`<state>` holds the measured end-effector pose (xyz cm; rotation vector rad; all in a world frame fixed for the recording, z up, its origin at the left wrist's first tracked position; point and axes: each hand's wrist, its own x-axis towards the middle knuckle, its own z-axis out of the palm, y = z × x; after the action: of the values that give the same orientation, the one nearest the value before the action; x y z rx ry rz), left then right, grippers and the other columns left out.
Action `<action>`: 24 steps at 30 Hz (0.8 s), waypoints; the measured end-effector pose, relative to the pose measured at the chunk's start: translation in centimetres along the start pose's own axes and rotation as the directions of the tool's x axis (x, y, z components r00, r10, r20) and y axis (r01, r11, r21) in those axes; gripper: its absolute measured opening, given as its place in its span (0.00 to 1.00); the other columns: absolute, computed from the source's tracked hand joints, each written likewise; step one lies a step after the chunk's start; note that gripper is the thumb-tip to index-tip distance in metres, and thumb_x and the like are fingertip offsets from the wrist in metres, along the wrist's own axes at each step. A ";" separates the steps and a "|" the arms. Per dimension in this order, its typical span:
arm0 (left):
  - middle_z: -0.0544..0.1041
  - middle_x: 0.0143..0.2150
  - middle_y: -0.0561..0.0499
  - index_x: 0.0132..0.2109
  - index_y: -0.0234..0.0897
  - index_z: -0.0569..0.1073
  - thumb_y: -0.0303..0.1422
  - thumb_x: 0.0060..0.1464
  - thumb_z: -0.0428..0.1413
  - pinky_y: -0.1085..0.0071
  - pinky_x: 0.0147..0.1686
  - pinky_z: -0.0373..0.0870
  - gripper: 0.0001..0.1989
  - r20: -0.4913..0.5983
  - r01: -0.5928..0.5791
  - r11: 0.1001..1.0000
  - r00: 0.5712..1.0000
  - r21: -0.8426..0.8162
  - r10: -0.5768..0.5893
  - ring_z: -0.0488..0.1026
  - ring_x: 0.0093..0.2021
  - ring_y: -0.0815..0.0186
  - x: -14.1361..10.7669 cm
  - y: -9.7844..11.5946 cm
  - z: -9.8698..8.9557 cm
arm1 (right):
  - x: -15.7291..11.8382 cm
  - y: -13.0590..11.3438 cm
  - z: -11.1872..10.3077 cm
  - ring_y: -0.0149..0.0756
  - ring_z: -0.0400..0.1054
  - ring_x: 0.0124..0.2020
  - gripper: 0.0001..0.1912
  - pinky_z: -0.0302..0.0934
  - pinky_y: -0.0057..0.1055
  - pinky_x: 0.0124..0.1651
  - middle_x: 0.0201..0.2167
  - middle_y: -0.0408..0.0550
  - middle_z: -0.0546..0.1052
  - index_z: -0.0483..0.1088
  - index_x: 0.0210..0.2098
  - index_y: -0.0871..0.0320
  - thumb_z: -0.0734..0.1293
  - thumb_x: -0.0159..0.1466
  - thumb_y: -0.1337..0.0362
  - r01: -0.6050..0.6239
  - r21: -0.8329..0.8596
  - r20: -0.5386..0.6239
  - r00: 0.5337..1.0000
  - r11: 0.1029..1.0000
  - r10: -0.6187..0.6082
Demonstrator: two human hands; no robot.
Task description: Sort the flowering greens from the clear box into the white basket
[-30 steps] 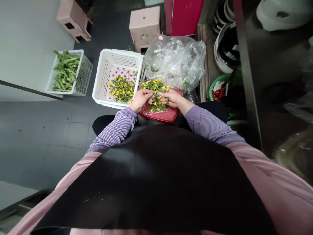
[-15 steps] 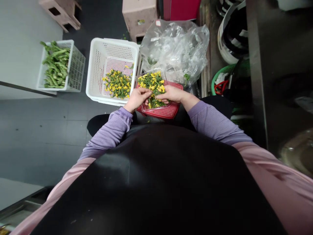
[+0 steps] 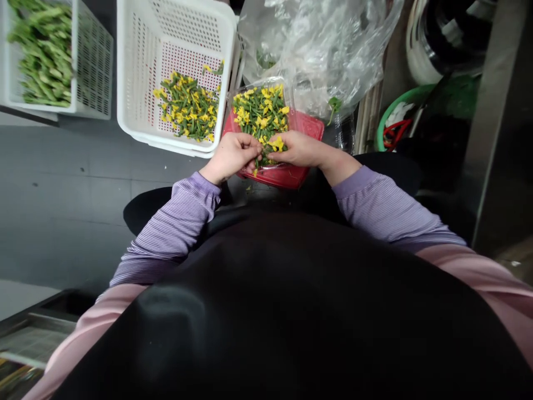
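A clear plastic box (image 3: 231,100) full of small green cucumbers with yellow flowers (image 3: 263,111) rests on a red stool (image 3: 310,130). Over the box's near end, my left hand (image 3: 236,155) has its thumb and forefinger pinched together; whatever lies between them is too small to name. My right hand (image 3: 296,149), just beside it, holds a yellow-flowered piece (image 3: 276,144) between thumb and fingers. More flowered cucumbers (image 3: 189,106) lie in the white perforated basket (image 3: 139,72) to the left of the box.
Another white basket (image 3: 92,66) at the far left holds long green vegetables (image 3: 45,53). Crumpled clear plastic bags (image 3: 320,50) lie behind the box. A green tub (image 3: 381,130) with red-handled things stands at the right, near a metal edge (image 3: 493,116).
The view has moved closer, so the baskets and box look larger. A yellow flower now shows in my right fingers. Both hands remain close together over the box's near end.
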<state>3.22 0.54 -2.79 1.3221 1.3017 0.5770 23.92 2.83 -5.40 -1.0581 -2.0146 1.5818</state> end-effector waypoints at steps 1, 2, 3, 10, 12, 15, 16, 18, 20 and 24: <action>0.73 0.23 0.53 0.31 0.33 0.75 0.26 0.56 0.61 0.77 0.24 0.71 0.05 -0.031 0.031 0.997 0.999 -0.070 -0.033 0.71 0.22 0.73 0.0 0.0 0.3 | -0.2 -0.1 0.1 0.34 0.64 0.35 0.07 0.59 0.30 0.40 0.30 0.45 0.73 0.71 0.33 0.62 0.72 0.61 0.64 -0.004 0.041 -0.022 1.000 0.999 0.005; 0.74 0.25 0.52 0.31 0.33 0.75 0.26 0.56 0.61 0.77 0.24 0.71 0.05 -0.064 0.050 0.990 0.996 -0.135 -0.060 0.72 0.23 0.73 -0.1 0.1 0.5 | -0.3 -0.1 0.1 0.33 0.63 0.34 0.08 0.59 0.29 0.39 0.30 0.44 0.72 0.70 0.32 0.61 0.73 0.61 0.65 -0.014 0.087 -0.048 0.999 0.996 0.018; 0.75 0.26 0.51 0.32 0.33 0.75 0.26 0.57 0.60 0.77 0.24 0.71 0.04 -0.094 0.058 0.980 0.993 -0.190 -0.077 0.72 0.23 0.73 -0.2 0.3 0.9 | -0.5 -0.2 0.3 0.32 0.62 0.33 0.08 0.58 0.28 0.37 0.29 0.44 0.71 0.70 0.32 0.61 0.73 0.61 0.66 -0.030 0.141 -0.071 0.997 0.990 0.040; 0.76 0.32 0.52 0.36 0.33 0.75 0.19 0.58 0.53 0.78 0.28 0.72 0.08 -0.125 0.005 0.962 0.991 -0.273 -0.040 0.75 0.29 0.73 -1.0 0.8 2.7 | -1.5 -0.4 3.0 0.25 0.54 0.22 0.10 0.51 0.23 0.22 0.23 0.39 0.63 0.63 0.32 0.58 0.70 0.65 0.69 -0.194 0.565 -0.036 0.965 0.802 0.259; 0.75 0.32 0.53 0.36 0.34 0.74 0.18 0.59 0.53 0.77 0.28 0.72 0.08 -0.107 -0.011 0.964 0.994 -0.267 -0.018 0.75 0.28 0.73 -1.2 0.7 3.0 | -1.7 -0.6 3.8 0.25 0.55 0.21 0.09 0.50 0.23 0.21 0.24 0.40 0.64 0.63 0.32 0.58 0.69 0.65 0.69 -0.213 0.624 -0.021 0.957 0.752 0.289; 0.75 0.32 0.54 0.37 0.34 0.73 0.19 0.59 0.54 0.76 0.28 0.73 0.08 -0.096 -0.043 0.956 0.995 -0.290 0.015 0.73 0.25 0.74 -1.1 0.6 3.2 | -2.1 -1.0 4.5 0.24 0.57 0.22 0.07 0.50 0.22 0.20 0.27 0.42 0.67 0.64 0.34 0.59 0.67 0.67 0.67 -0.173 0.688 -0.064 0.953 0.705 0.296; 0.76 0.32 0.54 0.38 0.34 0.72 0.19 0.60 0.54 0.76 0.29 0.73 0.07 -0.093 -0.053 0.951 0.995 -0.304 0.025 0.73 0.25 0.75 -1.0 0.6 3.2 | -2.2 -1.1 4.6 0.24 0.57 0.22 0.07 0.50 0.22 0.20 0.28 0.42 0.68 0.65 0.35 0.59 0.68 0.68 0.67 -0.157 0.698 -0.085 0.951 0.699 0.298; 0.76 0.32 0.55 0.38 0.35 0.72 0.19 0.59 0.55 0.76 0.29 0.74 0.07 -0.077 -0.060 0.944 0.996 -0.325 0.037 0.74 0.26 0.75 -0.8 0.7 3.1 | -2.4 -1.4 4.5 0.23 0.57 0.21 0.07 0.50 0.21 0.20 0.28 0.42 0.68 0.65 0.36 0.59 0.69 0.67 0.66 -0.144 0.694 -0.120 0.943 0.706 0.310; 0.77 0.32 0.56 0.38 0.36 0.72 0.19 0.59 0.56 0.76 0.29 0.74 0.07 -0.047 -0.051 0.940 0.998 -0.336 0.037 0.73 0.25 0.75 -0.5 0.6 2.8 | -2.5 -1.7 4.4 0.22 0.56 0.21 0.08 0.50 0.20 0.20 0.27 0.41 0.68 0.65 0.36 0.59 0.70 0.66 0.67 -0.156 0.655 -0.153 0.931 0.740 0.332; 0.78 0.30 0.55 0.36 0.40 0.75 0.22 0.56 0.60 0.70 0.28 0.76 0.07 -0.027 -0.055 0.951 0.998 -0.304 0.049 0.73 0.25 0.72 0.4 -0.6 1.5 | -2.0 -2.0 3.9 0.22 0.57 0.23 0.08 0.51 0.19 0.22 0.25 0.39 0.65 0.66 0.34 0.59 0.70 0.67 0.69 -0.213 0.560 -0.197 0.904 0.800 0.379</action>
<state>4.43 0.22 -3.86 1.0983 1.1423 0.7955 21.85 -1.44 -4.35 -1.3284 -1.1407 1.8449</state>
